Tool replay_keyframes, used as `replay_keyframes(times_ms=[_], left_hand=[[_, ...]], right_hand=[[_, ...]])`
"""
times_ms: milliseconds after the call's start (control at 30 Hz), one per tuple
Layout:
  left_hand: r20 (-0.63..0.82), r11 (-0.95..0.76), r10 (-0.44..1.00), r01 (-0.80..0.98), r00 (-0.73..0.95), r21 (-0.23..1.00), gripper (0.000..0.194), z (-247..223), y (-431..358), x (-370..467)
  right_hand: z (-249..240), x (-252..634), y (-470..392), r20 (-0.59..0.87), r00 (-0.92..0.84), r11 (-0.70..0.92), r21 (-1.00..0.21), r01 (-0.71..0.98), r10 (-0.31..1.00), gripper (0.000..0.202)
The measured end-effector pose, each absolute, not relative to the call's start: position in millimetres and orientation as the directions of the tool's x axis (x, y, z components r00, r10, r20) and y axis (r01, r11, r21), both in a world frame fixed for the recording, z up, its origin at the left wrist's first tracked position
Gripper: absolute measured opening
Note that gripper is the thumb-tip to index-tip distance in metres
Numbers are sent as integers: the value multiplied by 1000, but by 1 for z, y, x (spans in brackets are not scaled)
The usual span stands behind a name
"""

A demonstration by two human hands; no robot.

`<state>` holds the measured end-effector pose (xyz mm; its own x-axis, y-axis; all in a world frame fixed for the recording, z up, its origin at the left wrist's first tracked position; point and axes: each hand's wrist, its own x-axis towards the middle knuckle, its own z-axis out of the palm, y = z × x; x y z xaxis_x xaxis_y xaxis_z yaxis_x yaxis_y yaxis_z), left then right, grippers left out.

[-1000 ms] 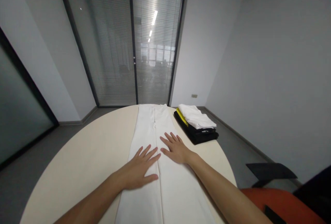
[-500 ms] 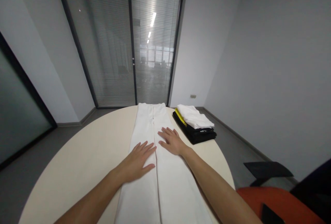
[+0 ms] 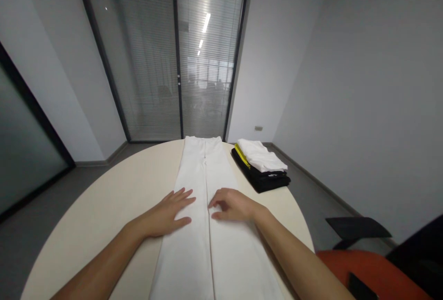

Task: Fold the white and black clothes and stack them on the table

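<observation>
Lengthwise, the white trousers (image 3: 185,263) run near to far on the table (image 3: 104,207). Left hand (image 3: 166,214) rests spread on their left side; right hand (image 3: 238,205), curled, sits nearer their midline (pinch unclear).

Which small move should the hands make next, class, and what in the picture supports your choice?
Perhaps the right hand should nudge the right trouser leg slightly toward the left trouser leg: a thin gap shows between them, the right hand's curled fingers are at that inner edge, and the left hand lies spread on the other leg.
</observation>
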<state>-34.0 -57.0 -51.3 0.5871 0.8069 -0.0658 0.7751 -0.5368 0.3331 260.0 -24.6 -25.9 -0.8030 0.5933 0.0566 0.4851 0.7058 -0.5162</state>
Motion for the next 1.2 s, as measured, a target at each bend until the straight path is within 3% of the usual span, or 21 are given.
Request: replay_keyframes(times_ms=[133, 300, 400, 500, 600, 733, 933, 1067, 1200], left_hand=[[-102, -490, 831, 807, 546, 329, 70, -50, -52, -43], [-97, -464, 849, 822, 519, 330, 71, -50, -50, -49], [-103, -460, 852, 828, 513, 321, 70, -48, -52, -47], [-108, -456, 854, 832, 510, 317, 69, -47, -52, -46], [-110, -455, 855, 835, 506, 309, 69, -47, -51, -46], [-101, -465, 851, 829, 515, 313, 70, -50, -51, -47], [-66, -459, 859, 822, 508, 337, 66, -49, -52, -46], [7, -501, 840, 772, 542, 392, 57, -45, -52, -48], [62, -533, 790, 633, 610, 561, 44, -31, -58, -41]], right_hand=[[-30, 247, -36, -69, -888, 624, -686, 373, 456, 39], [-23, 245, -44, -132, -887, 554, -737, 386, 443, 37], [-11, 241, -60, -238, -904, 498, -770, 399, 356, 37], [-3, 229, -83, -380, -886, 504, -728, 464, 267, 34], [-1, 215, -100, -462, -870, 617, -637, 462, 175, 31], [-5, 205, -110, -474, -866, 759, -502, 414, 159, 23], [-4, 202, -112, -470, -869, 781, -481, 399, 155, 10], [-4, 207, -99, -486, -865, 639, -627, 446, 127, 20], [-14, 223, -73, -432, -883, 369, -802, 469, 185, 32]])
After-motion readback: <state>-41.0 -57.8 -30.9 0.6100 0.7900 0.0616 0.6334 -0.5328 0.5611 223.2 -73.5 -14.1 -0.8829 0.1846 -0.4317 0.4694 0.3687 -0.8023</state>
